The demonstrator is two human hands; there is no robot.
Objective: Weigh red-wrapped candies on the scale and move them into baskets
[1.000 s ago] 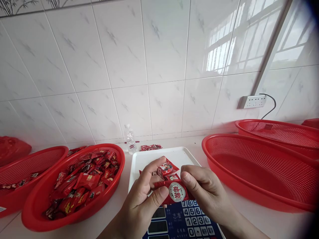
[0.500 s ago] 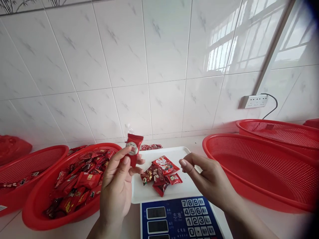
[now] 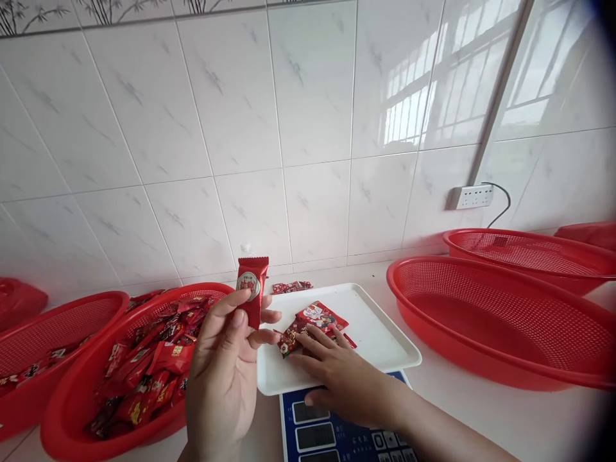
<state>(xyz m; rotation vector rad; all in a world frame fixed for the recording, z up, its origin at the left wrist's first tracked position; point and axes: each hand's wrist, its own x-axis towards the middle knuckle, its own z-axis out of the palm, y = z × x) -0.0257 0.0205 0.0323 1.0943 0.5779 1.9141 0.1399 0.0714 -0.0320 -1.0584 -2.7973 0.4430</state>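
Note:
My left hand (image 3: pixel 226 369) holds up a red candy packet (image 3: pixel 253 282) with a round pale label, pinched between thumb and fingers. Over the white tray (image 3: pixel 385 327) my right hand (image 3: pixel 337 372) lies palm down, fingers spread across several red wrapped candies (image 3: pixel 321 316) and partly hiding them. Whether it grips any of them I cannot tell; the fingers look stretched out. Beneath the tray is a blue digital scale (image 3: pixel 353 430), its keypad and displays partly covered by my right hand and forearm.
Left stands a red basket (image 3: pixel 62 401) full of wrapped candies, with another red basket (image 3: pixel 103 308) beyond it. Two red mesh baskets (image 3: pixel 481 366) stand at the right. A few packets (image 3: pixel 291 287) lie behind the tray. A power strip (image 3: pixel 474 197) is on the tiled wall.
My right hand has moved left and down from the tray's right side onto the candies, its fingers spreading from a closed pose. The left hand still holds its packet, now more upright.

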